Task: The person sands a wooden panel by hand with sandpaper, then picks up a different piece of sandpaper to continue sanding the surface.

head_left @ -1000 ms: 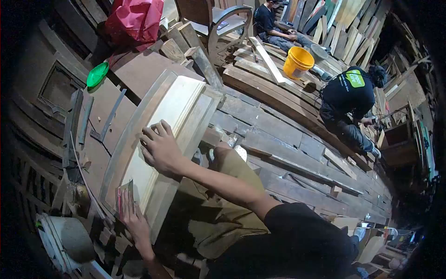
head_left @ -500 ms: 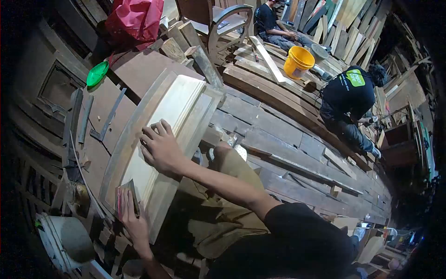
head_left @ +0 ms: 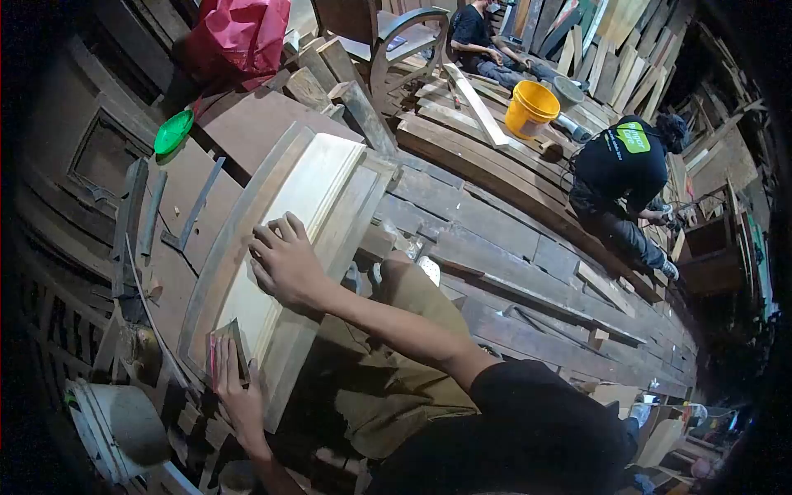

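Observation:
A curved wooden panel with a pale raised strip (head_left: 309,181) and moulded edges lies across my lap and the brown work surface. My right hand (head_left: 289,264) rests on the middle of the strip, fingers bent and apart, holding nothing. Nearer the panel's lower end, my left hand (head_left: 239,392) holds a small flat brown block (head_left: 234,335) with pinkish edging against the pale wood. Its fingers lie over the block and its thumb is at the right side. The block's underside is hidden.
A hammer-like tool (head_left: 194,206) and green dish (head_left: 173,132) lie beyond the panel. A white bucket (head_left: 124,429) stands lower left. Wood pieces surround a yellow bucket (head_left: 530,110). One person (head_left: 623,165) bends over at right; another (head_left: 472,37) sits at the top.
The seated person's hands have moved apart, and the bent person has shifted slightly. My hands look nearly unmoved on the panel.

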A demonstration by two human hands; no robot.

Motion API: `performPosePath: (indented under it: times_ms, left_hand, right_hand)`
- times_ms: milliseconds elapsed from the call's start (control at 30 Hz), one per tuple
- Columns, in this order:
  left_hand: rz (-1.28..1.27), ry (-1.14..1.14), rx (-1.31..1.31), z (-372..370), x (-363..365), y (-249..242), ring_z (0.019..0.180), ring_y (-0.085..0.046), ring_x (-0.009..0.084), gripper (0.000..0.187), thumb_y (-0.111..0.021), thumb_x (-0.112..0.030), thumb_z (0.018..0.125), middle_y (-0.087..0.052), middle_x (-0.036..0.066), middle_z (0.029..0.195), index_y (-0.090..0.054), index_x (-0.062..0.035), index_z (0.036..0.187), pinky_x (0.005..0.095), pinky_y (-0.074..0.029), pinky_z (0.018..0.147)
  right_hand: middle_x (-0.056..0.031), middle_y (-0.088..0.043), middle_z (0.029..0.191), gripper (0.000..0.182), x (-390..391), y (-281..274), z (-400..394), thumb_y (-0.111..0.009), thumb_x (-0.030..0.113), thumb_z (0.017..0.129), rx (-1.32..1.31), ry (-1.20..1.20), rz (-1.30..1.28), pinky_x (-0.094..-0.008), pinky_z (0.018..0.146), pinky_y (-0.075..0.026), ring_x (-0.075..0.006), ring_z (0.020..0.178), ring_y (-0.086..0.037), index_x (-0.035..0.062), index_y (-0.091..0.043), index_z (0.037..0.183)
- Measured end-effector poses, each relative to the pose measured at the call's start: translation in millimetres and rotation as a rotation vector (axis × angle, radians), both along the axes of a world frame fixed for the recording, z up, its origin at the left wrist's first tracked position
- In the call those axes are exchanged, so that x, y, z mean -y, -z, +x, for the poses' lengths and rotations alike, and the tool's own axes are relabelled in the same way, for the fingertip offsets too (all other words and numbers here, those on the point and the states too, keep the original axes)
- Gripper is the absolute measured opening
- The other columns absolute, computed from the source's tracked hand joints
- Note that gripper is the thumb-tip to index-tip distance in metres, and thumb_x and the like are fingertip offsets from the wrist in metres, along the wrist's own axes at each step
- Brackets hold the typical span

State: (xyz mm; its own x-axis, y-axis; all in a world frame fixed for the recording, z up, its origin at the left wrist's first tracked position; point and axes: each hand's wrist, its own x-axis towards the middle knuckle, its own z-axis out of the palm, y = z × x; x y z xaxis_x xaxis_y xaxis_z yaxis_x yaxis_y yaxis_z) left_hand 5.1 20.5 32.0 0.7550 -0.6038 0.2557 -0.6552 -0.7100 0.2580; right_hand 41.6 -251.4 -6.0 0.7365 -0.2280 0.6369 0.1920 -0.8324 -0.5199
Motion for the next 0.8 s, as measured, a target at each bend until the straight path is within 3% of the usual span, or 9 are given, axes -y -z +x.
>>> performPosePath:
  times_ms: [100, 200, 500, 800]
  left_hand:
    - [0.007, -0.001, 0.006, 0.3, -0.1, -0.9, 0.143, -0.05, 0.0433, 0.048, -0.063, -0.018, 0.103, -0.053, 0.028, 0.152, -0.057, 0.007, 0.143, 0.0528, -0.039, 0.12]
    - [-0.031, -0.009, -0.02, 2.1, -2.3, 3.9, 0.143, -0.05, 0.0437, 0.046, -0.061, -0.015, 0.103, -0.054, 0.028, 0.151, -0.057, 0.0083, 0.142, 0.0528, -0.039, 0.12]
    - [-0.066, -0.029, -0.098, 3.9, -6.4, 8.7, 0.143, -0.049, 0.0443, 0.042, -0.053, -0.011, 0.106, -0.053, 0.029, 0.152, -0.057, 0.0104, 0.141, 0.0516, -0.037, 0.121]
    - [-0.07, -0.072, -0.111, 1.0, -5.8, 9.1, 0.146, -0.047, 0.0412, 0.042, -0.052, -0.011, 0.106, -0.052, 0.025, 0.154, -0.057, 0.0066, 0.145, 0.0505, -0.036, 0.122]
  right_hand:
    - [-0.0181, -0.061, 0.123, 0.036, -0.2, 0.7, 0.3, -0.064, 0.024, 0.091, 0.061, 0.017, -0.001, -0.0615, 0.118, -0.031, -0.0378, 0.118, -0.054, 0.0002, -0.063, 0.118]
    - [-0.013, -0.062, 0.125, 0.03, -0.9, -1.7, -0.9, -0.063, 0.026, 0.094, 0.033, 0.05, -0.018, -0.0557, 0.117, -0.032, -0.0331, 0.119, -0.054, 0.0049, -0.066, 0.115]
    - [-0.0132, -0.062, 0.127, 0.031, -0.4, -2.4, -2.2, -0.063, 0.025, 0.093, 0.032, 0.046, -0.037, -0.056, 0.118, -0.032, -0.0333, 0.118, -0.054, 0.0038, -0.065, 0.116]
    - [-0.0134, -0.06, 0.128, 0.035, -0.4, 2.5, 0.8, -0.064, 0.026, 0.091, 0.008, 0.04, -0.047, -0.0568, 0.118, -0.031, -0.0333, 0.119, -0.053, 0.0044, -0.065, 0.119]
